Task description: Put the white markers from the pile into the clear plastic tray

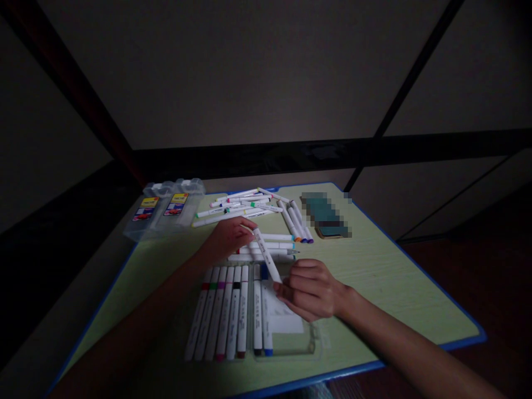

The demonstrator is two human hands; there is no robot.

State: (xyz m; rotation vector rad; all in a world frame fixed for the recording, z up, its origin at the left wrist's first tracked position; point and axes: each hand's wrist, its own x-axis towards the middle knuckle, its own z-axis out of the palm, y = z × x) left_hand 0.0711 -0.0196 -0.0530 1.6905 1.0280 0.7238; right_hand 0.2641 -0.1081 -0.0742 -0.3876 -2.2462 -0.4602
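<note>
Nearest: one clear tray [291, 357], holding two white markers [257, 310] side by side at its left and a pale sheet [286, 321]. Just left of them: six white markers [225, 318] in a row, banded red, green, purple, pink and black among others; whether these lie in clear plastic too, I cannot tell. Next: right hand [310, 288], fingers curled, thumb and forefinger pinching the near end of one held marker [266, 255], which slants above the tray. Left hand [228, 238]: fingertips at its far end, a light hold. Good handling, I judge, wants a gentle pinch at both ends, the barrel turned slowly, wrists raised off the row. Appearance: slim, straight, white, dark print along the barrel, greyish far end; near end hidden by fingers. Beyond: several markers [282, 245] lying crosswise; farther right, three slanted markers [295, 221] beside a blurred-out greenish object [326, 213]. Farthest: a loose heap of markers [245, 210]; at left, two clear cases [189, 213], labelled.
</note>
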